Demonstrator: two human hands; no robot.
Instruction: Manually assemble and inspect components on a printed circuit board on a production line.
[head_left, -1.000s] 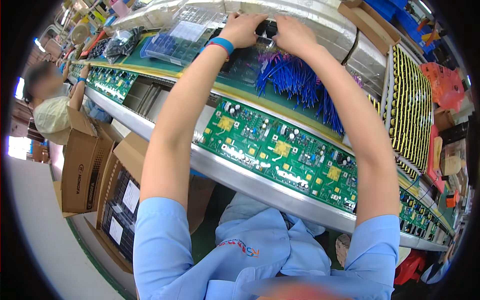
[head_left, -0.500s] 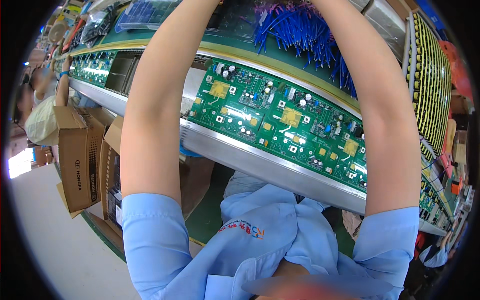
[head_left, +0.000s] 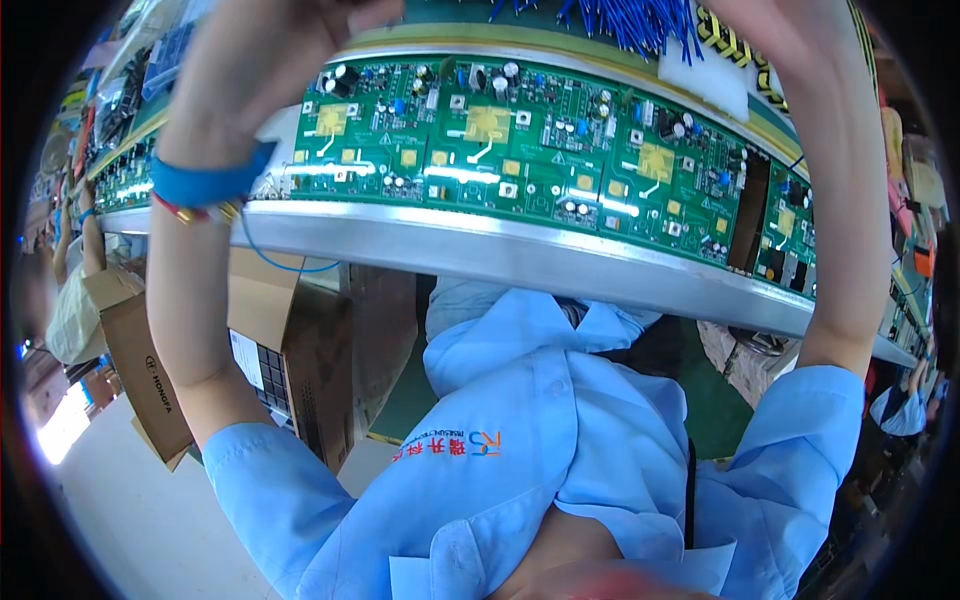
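Along the metal rail in front of me lies a row of green circuit boards, fitted with capacitors, small parts and yellow square patches. My left hand is raised over the left end of the boards. Motion smears its fingers, and I cannot make out anything in them. A blue wrist strap with a thin cord circles that wrist. Towards the top right is my right hand, its fingers cut off by the picture's edge. Nearest to it are black-and-yellow parts and a bundle of blue wires.
A white foam block sits on the bench behind the boards. The aluminium rail runs across in front of me. Cardboard boxes stand below at the left. Another person's arm shows at the far left.
Both arms have drawn back from the far side of the bench, and my left hand has come into view. The view has shifted, showing more boards and the black-and-yellow parts behind them.
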